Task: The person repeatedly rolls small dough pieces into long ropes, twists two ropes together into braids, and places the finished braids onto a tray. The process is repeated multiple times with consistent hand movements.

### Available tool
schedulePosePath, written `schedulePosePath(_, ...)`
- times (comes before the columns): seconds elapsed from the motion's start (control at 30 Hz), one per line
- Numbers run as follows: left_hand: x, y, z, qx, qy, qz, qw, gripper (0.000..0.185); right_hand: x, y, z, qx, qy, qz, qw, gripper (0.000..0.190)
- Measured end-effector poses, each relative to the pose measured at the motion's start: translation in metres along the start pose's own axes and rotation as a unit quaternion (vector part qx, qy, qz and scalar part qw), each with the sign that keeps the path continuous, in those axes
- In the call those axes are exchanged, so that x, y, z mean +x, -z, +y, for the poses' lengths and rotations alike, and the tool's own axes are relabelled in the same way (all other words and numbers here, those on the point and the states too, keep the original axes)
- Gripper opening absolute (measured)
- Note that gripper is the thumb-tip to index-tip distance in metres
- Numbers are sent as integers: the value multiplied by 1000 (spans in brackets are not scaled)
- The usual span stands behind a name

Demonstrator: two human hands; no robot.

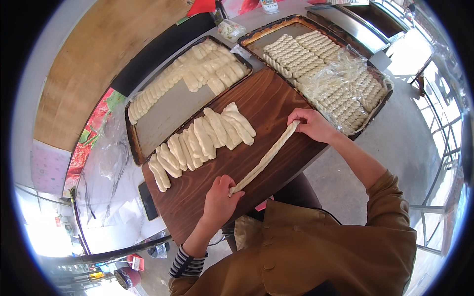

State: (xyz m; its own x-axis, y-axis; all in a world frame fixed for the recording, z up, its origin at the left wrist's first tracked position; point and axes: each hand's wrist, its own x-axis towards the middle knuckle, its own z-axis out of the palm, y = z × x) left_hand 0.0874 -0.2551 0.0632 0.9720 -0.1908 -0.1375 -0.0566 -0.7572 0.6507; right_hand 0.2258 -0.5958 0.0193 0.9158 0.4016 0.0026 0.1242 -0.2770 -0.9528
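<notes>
A long, thin strip of dough [263,161] with a slight twist stretches between my two hands over the dark wooden board [274,100]. Its near end is pinched in my left hand [221,198], at the board's front part. My right hand [310,124] grips the far end between thumb and fingers, close to the tray of twists. On the board, beyond the strip, lies a row of short, plump dough pieces [202,138], side by side and partly overlapping.
Behind the board, a dark-rimmed baking tray [163,118] holds more plain dough pieces [207,66]. At the right, another tray [255,37] carries rows of twisted dough [296,55], partly under clear plastic film [333,81]. A phone [148,201] lies by the board's left edge.
</notes>
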Motion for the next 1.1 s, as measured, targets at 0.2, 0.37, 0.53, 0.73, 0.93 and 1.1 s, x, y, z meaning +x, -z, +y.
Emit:
schedulePosePath(0.2,-6,-6,4,232,-108,168,952,29,-22,-6,-13,-98,113,-42,988,36)
schedulePosePath(0.37,7,-30,6,204,-264,110,936,55,-24,-15,-7,-146,203,-107,962,39)
schedulePosePath(0.53,48,-29,-12,198,-166,127,958,57,-3,-35,-9,-237,232,-41,942,40)
schedulePosePath(0.73,72,-4,-14,-271,32,1,962,40,56,-18,-53,99,-22,-160,982,32)
schedulePosePath(0.93,61,9,-14,-208,-23,58,976,37,136,53,-107,314,11,-36,949,29)
schedulePosePath(1.1,46,-3,-27,169,-176,87,966,47,216,126,-89,-115,169,210,956,32)
